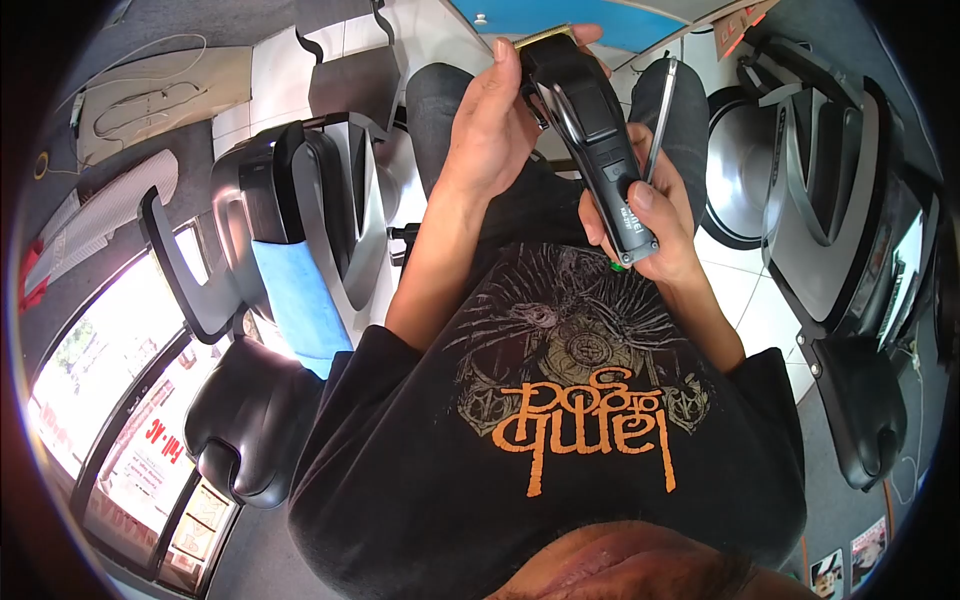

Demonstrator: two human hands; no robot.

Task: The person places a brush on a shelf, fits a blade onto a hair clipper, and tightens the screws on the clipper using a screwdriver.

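Observation:
A black hair clipper (590,130) is held up in front of my knees, its gold-edged blade end pointing away from me. My left hand (492,130) grips it around the blade end, thumb on the near side and fingertips showing beyond. My right hand (665,215) is closed around the lower end of the body, thumb resting on its edge. Also in my right hand is a slim silver screwdriver (661,120), its shaft pointing up and away. A small green bit shows under the clipper; I cannot tell what it belongs to.
Black and grey salon chairs stand on my left (320,210) and right (825,200). A blue towel (300,300) hangs over the left chair's armrest. A blue-fronted counter (620,25) is ahead. Cables (150,110) lie on a brown surface at far left, above a bright glass door (120,400).

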